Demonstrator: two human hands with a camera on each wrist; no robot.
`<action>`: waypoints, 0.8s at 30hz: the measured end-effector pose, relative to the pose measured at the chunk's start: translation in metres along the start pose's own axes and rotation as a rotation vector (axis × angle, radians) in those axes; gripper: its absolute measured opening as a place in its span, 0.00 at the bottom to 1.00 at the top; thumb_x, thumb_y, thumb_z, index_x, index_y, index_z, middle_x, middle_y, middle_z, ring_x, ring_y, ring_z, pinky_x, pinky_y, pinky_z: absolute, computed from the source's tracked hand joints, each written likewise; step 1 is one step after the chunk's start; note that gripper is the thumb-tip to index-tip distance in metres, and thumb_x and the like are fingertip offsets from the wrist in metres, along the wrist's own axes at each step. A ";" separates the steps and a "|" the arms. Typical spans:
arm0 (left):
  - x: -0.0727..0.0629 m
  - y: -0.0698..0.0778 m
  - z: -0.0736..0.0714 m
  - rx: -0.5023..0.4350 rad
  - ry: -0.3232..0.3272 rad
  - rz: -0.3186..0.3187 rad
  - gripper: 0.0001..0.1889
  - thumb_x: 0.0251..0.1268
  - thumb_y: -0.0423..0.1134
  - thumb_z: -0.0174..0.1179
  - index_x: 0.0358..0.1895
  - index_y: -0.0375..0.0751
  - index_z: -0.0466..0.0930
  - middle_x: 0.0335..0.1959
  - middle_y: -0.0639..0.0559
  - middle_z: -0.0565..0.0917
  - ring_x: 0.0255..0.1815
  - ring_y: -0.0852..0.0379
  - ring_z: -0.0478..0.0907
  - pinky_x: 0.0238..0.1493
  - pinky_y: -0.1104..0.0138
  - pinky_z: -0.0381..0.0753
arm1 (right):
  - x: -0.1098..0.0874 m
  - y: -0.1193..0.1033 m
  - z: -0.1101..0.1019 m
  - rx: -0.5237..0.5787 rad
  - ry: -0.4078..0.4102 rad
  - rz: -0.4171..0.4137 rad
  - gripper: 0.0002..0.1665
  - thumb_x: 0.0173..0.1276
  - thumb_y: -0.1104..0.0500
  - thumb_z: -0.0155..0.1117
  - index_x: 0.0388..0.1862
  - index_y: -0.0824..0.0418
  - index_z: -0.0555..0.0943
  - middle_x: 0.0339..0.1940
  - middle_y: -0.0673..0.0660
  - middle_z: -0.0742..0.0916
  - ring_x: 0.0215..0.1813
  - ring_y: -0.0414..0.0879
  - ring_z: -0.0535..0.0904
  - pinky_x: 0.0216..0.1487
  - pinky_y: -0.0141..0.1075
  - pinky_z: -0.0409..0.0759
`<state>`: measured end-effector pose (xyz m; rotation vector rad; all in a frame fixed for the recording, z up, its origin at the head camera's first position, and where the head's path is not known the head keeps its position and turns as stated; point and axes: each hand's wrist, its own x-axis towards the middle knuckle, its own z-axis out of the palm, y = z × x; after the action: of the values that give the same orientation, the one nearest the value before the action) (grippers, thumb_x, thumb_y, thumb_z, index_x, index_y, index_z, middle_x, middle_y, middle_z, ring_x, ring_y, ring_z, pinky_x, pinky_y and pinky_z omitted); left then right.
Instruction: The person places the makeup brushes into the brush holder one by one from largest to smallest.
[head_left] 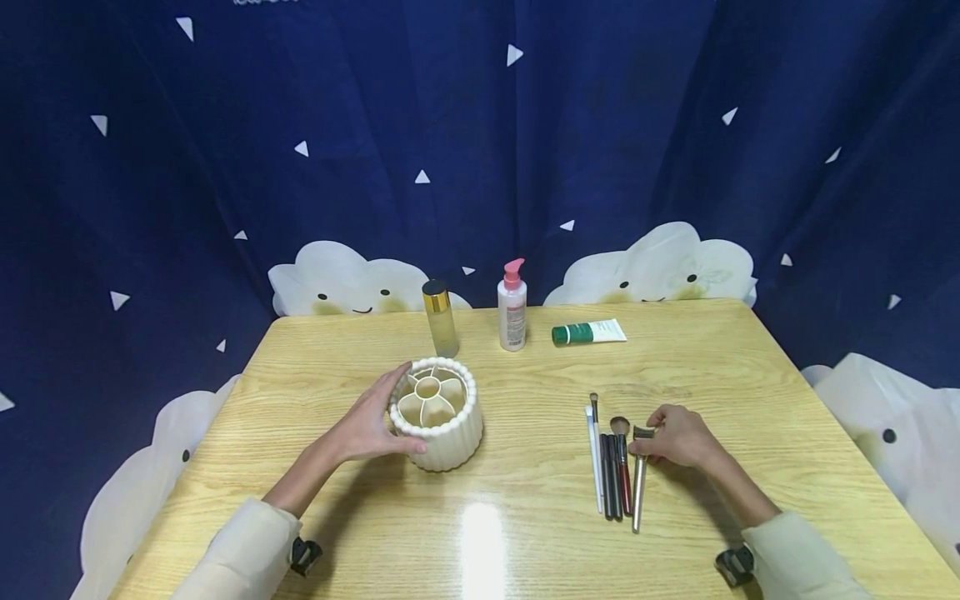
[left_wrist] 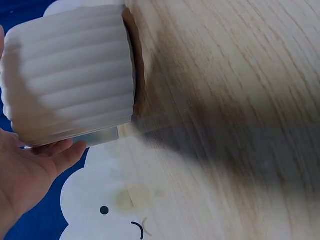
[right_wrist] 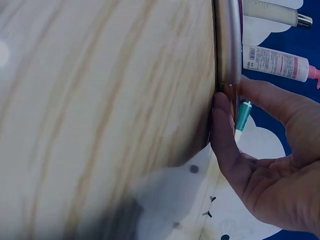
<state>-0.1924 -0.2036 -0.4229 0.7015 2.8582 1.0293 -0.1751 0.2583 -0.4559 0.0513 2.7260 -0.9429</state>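
Note:
A cream, ribbed, round holder with a flower-shaped divider in its top stands left of the table's middle. My left hand holds it from the left, thumb at the front and fingers round the far side. In the left wrist view, the holder's ribbed wall fills the upper left. On the right, my right hand pinches a silver-handled makeup brush near its head. The right wrist view shows this silver handle between thumb and fingers. Beside it lie several makeup brushes, side by side.
At the back stand a gold-and-black-capped bottle, just behind the holder, and a white pump bottle with a pink top. A green and white tube lies to their right. The wooden table meets a dark blue curtain.

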 end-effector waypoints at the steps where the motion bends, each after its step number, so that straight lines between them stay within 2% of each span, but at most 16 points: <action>1: 0.000 0.000 0.001 0.001 0.000 -0.007 0.65 0.32 0.61 0.75 0.75 0.40 0.48 0.72 0.34 0.59 0.71 0.34 0.59 0.66 0.37 0.60 | 0.000 -0.001 0.000 0.001 0.001 0.002 0.35 0.48 0.52 0.76 0.44 0.76 0.73 0.18 0.54 0.85 0.21 0.43 0.81 0.26 0.33 0.74; 9: 0.001 -0.004 0.005 -0.008 0.020 -0.029 0.62 0.37 0.62 0.73 0.75 0.44 0.46 0.72 0.36 0.59 0.71 0.35 0.59 0.65 0.37 0.61 | 0.001 -0.002 0.002 0.079 -0.001 0.048 0.26 0.49 0.57 0.74 0.38 0.73 0.73 0.20 0.56 0.86 0.23 0.43 0.81 0.22 0.33 0.76; 16: 0.002 -0.003 0.007 -0.055 0.024 -0.051 0.61 0.37 0.60 0.73 0.75 0.45 0.46 0.71 0.37 0.61 0.70 0.37 0.61 0.66 0.38 0.62 | 0.002 -0.001 -0.001 0.312 -0.008 0.097 0.19 0.52 0.60 0.73 0.31 0.70 0.73 0.27 0.59 0.87 0.28 0.45 0.84 0.33 0.37 0.86; 19: 0.002 -0.002 0.007 -0.058 0.017 -0.056 0.61 0.38 0.60 0.73 0.75 0.45 0.45 0.71 0.36 0.61 0.70 0.37 0.61 0.66 0.38 0.61 | 0.002 -0.004 -0.005 0.291 -0.006 0.086 0.17 0.53 0.58 0.73 0.26 0.66 0.73 0.26 0.57 0.86 0.28 0.44 0.81 0.30 0.35 0.83; 24: 0.002 -0.003 0.007 -0.046 0.006 -0.054 0.60 0.41 0.60 0.71 0.75 0.45 0.44 0.72 0.36 0.59 0.71 0.36 0.58 0.67 0.38 0.59 | 0.003 -0.011 -0.016 0.215 0.016 0.046 0.19 0.55 0.54 0.72 0.20 0.60 0.70 0.18 0.50 0.79 0.24 0.42 0.74 0.22 0.32 0.72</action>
<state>-0.1941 -0.2003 -0.4300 0.6156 2.8322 1.0876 -0.1831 0.2594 -0.4375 0.1613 2.6137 -1.2224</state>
